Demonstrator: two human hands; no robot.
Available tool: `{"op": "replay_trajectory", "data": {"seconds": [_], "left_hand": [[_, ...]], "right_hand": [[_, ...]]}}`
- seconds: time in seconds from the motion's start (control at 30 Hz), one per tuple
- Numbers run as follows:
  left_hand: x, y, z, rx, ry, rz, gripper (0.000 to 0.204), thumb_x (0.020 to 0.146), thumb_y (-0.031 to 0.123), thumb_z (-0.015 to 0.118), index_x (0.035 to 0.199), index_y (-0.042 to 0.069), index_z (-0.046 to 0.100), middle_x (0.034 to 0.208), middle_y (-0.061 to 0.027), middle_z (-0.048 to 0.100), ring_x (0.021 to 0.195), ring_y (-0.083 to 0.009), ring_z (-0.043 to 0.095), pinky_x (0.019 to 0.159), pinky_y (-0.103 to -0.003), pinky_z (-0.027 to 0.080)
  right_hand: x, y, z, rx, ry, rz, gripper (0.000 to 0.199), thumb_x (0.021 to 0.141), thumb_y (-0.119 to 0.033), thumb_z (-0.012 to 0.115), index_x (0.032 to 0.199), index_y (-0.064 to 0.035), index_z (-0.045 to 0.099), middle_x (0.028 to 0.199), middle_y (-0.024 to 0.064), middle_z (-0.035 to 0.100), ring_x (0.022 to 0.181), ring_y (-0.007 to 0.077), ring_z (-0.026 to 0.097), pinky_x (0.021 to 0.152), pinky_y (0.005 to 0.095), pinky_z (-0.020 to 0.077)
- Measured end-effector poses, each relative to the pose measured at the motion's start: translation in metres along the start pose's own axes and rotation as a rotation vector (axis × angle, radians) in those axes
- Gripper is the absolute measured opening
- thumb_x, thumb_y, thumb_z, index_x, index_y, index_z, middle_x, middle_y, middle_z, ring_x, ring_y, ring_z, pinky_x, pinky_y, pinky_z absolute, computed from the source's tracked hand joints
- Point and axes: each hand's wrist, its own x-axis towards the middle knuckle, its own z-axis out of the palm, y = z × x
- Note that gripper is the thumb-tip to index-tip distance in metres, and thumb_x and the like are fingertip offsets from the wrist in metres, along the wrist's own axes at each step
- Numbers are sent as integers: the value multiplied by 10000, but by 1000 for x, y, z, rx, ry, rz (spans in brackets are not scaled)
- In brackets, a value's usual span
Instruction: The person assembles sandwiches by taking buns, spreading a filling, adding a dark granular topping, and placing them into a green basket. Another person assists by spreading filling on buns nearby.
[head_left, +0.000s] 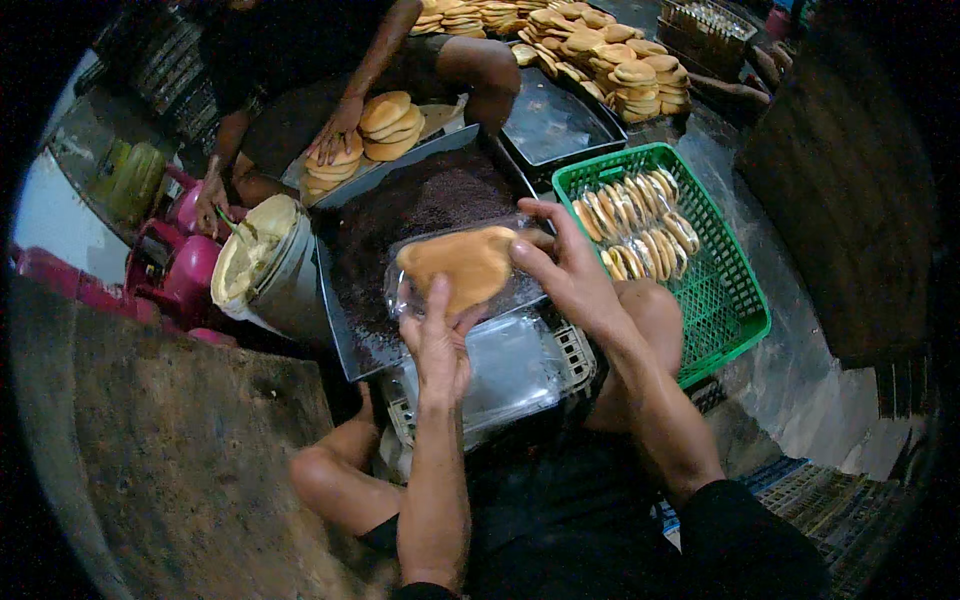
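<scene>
A flat, golden-brown bread [455,262] sits in a clear plastic bag [394,292], held up in front of me above a metal tray [345,350] of dark brown sprinkles [400,210]. From below, my left hand [440,350] grips the bagged bread, thumb on top of it. My right hand [575,270] pinches its right end between thumb and fingers. Just under my hands, a pile of clear plastic bags [505,370] lies on a pale plastic basket [575,358].
To the right, a green basket [735,270] holds bagged breads [640,225] in two rows. Across from me, another person's hand [340,128] rests on stacked breads [335,168]; the other is by a bucket of cream [285,265]. More breads [600,50] are heaped behind a black tray [555,115].
</scene>
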Motion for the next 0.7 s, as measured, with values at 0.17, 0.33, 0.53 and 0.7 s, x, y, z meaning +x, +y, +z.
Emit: {"op": "replay_trajectory", "data": {"seconds": [0.17,0.33,0.53,0.7], "left_hand": [[22,-24,-3,-591,108,-257,637,879,446,709,1356,94,474,1295,-75,575,1140,-228,603,940,-346,535],[46,-58,70,-85,71,-172,611,879,434,718,1310,59,501,1208,-110,609,1020,-203,640,872,-317,535],[42,-55,121,822,-310,-186,634,883,566,625,1105,-28,600,968,-165,682,767,-236,685,653,-360,527],[24,-78,-12,1709,-774,-472,629,789,639,678,641,29,702,639,-151,677,665,-318,686,642,-429,521]], "right_hand": [[0,-15,0,-847,87,-752,567,783,-230,729,1303,-141,522,1361,151,513,1301,366,456,1100,545,324],[-7,-46,-53,-1330,-78,-644,703,743,-307,770,1375,-191,484,1416,114,461,1369,337,377,1104,596,287],[-1,60,-207,-976,272,138,688,727,-276,788,1310,-42,507,1152,202,650,1047,366,633,934,437,482],[-117,214,-345,-924,1001,493,605,739,-367,760,1188,-36,526,1081,196,660,1014,397,633,855,483,503]]}}
